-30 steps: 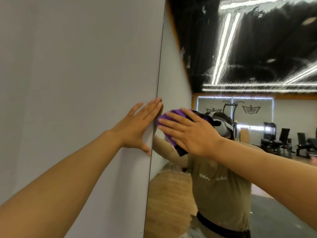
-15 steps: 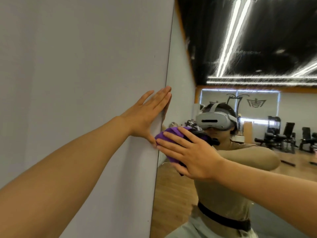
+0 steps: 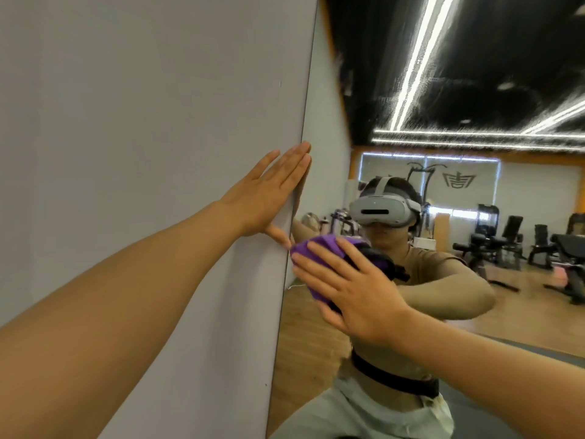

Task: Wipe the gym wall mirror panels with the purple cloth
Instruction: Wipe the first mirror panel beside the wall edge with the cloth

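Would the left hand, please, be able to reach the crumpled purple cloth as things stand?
Probably yes. The left hand lies flat on the grey wall, its thumb right beside the crumpled purple cloth, with nothing between them. But the right hand already covers most of the cloth against the mirror panel.

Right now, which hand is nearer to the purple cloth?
Right. The right hand presses the purple cloth flat against the mirror. The left hand rests on the grey wall just above and left, thumb tip almost reaching the cloth.

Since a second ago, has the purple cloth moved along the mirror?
Yes. The purple cloth went down the mirror edge, from beside the left hand fingertips to below its thumb.
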### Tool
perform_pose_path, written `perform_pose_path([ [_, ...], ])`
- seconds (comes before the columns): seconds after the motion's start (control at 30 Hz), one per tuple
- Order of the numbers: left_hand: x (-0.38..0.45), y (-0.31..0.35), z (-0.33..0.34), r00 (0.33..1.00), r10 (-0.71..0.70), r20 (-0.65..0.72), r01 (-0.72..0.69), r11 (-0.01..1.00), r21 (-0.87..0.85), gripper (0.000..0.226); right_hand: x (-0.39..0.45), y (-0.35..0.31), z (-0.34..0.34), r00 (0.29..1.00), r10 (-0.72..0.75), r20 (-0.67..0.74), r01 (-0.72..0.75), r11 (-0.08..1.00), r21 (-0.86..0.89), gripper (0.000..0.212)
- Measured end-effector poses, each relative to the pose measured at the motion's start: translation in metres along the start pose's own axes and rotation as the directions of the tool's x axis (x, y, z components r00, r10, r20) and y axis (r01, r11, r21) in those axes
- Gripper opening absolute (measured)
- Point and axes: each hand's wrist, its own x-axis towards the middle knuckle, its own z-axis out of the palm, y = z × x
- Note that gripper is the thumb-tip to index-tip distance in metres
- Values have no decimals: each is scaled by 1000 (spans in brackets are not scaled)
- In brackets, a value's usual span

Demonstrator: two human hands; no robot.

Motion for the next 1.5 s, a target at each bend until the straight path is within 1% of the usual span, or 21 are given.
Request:
perform_pose_path([
  [0.1, 0, 0, -4, 1000, -7, 19, 7, 1000, 13, 138, -23, -22, 9, 989, -143, 40, 144, 990, -3, 61],
  [0.2, 0, 5, -7, 999, -36, 17, 36, 999, -9, 130, -33, -31, 11, 968, -227, 107, 228, 974, 2, 61],
  [0.3, 0, 11, -8, 998, -66, 19, 67, 997, -35, 127, -21, -11, 5, 955, -284, 82, 285, 958, -5, 61],
  [0.33, 0, 13, -8, 997, -69, 16, 70, 997, -46, 124, -13, 3, 2, 966, -254, 53, 255, 967, -17, 61],
  [0.4, 0, 16, -7, 997, -80, -11, 79, 993, -93, 111, 1, 33, -9, 996, -92, 3, 92, 996, -18, 61],
  [0.47, 1, 17, -7, 993, -109, -50, 100, 982, -159, 96, 8, 48, -16, 999, 41, -4, -41, 999, 11, 62],
  [0.53, 2, 20, -6, 988, -137, -75, 122, 976, -179, 91, 8, 42, -15, 995, 101, -8, -101, 995, 23, 62],
  [0.63, 2, 25, -2, 983, -163, -81, 141, 964, -227, 93, 4, 15, -7, 987, 159, -3, -159, 987, -4, 62],
  [0.7, 2, 29, 3, 980, -182, -82, 156, 953, -261, 95, -4, -7, 0, 994, 106, 11, -106, 994, -2, 63],
  [0.77, 2, 33, 6, 976, -202, -86, 170, 942, -289, 96, -19, -34, 10, 999, -19, 39, 19, 1000, -15, 64],
  [0.83, 0, 34, 8, 971, -220, -88, 183, 933, -310, 96, -37, -62, 19, 986, -136, 93, 138, 990, -24, 64],
  [0.9, -1, 35, 9, 968, -232, -101, 191, 932, -307, 95, -52, -77, 26, 966, -221, 137, 228, 973, -37, 64],
  [1.0, -1, 36, 12, 964, -237, -125, 193, 937, -290, 95, -57, -69, 25, 935, -320, 151, 331, 942, -57, 61],
  [1.07, 0, 35, 12, 966, -233, -113, 193, 938, -288, 96, -54, -51, 21, 933, -335, 128, 343, 938, -49, 61],
  [1.13, 1, 35, 12, 967, -231, -111, 197, 946, -256, 99, -46, -23, 12, 970, -235, 64, 238, 970, -41, 61],
  [1.2, 1, 38, 11, 963, -242, -120, 207, 947, -245, 102, -35, 10, 0, 999, -44, -10, 44, 999, -14, 61],
  [1.27, 4, 44, 11, 954, -272, -126, 233, 937, -261, 100, -25, 40, -11, 987, 158, -42, -157, 987, 14, 61],
  [1.33, 6, 50, 14, 938, -314, -150, 263, 922, -283, 96, -18, 53, -17, 949, 308, -74, -305, 951, 42, 62],
  [1.43, 8, 53, 19, 921, -347, -175, 283, 908, -310, 95, -18, 38, -15, 905, 403, -135, -402, 915, 35, 62],
  [1.5, 8, 53, 21, 920, -350, -176, 285, 906, -314, 96, -26, 19, -8, 913, 388, -128, -387, 922, 33, 63],
])
